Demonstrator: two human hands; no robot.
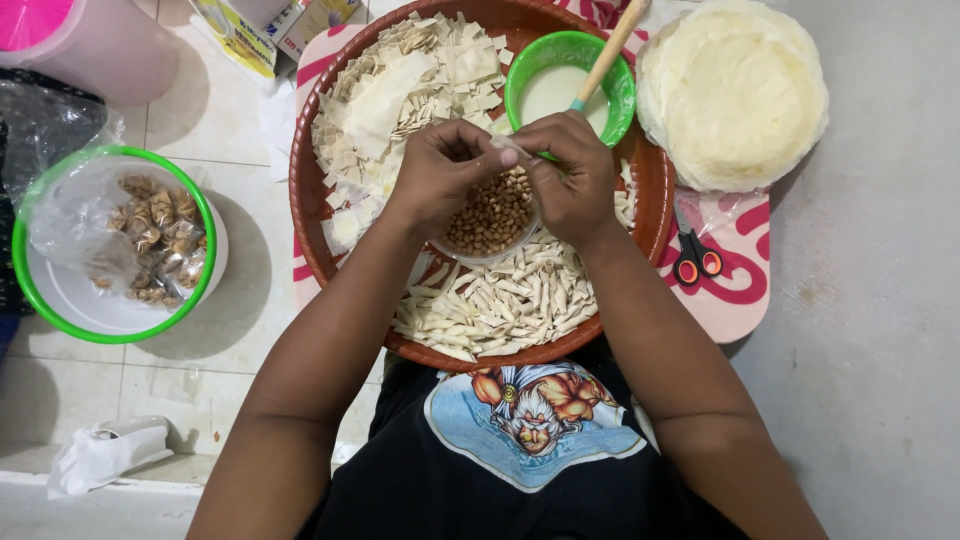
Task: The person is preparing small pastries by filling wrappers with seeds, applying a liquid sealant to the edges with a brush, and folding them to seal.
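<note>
Right now I have both my left hand point(440, 170) and right hand point(572, 175) pinched on a small wrapper piece point(508, 148) above the bowl of peanuts point(490, 215); I'd roll it tightly, just beside the green paste bowl point(570, 80).

Both your forearms reach fwd and angle inward, wrists bent, your left hand point(440, 170) and right hand point(570, 175) meeting knuckles-up at center, fingers curled tight w/ thumbs and forefingers pinched together between them.
</note>
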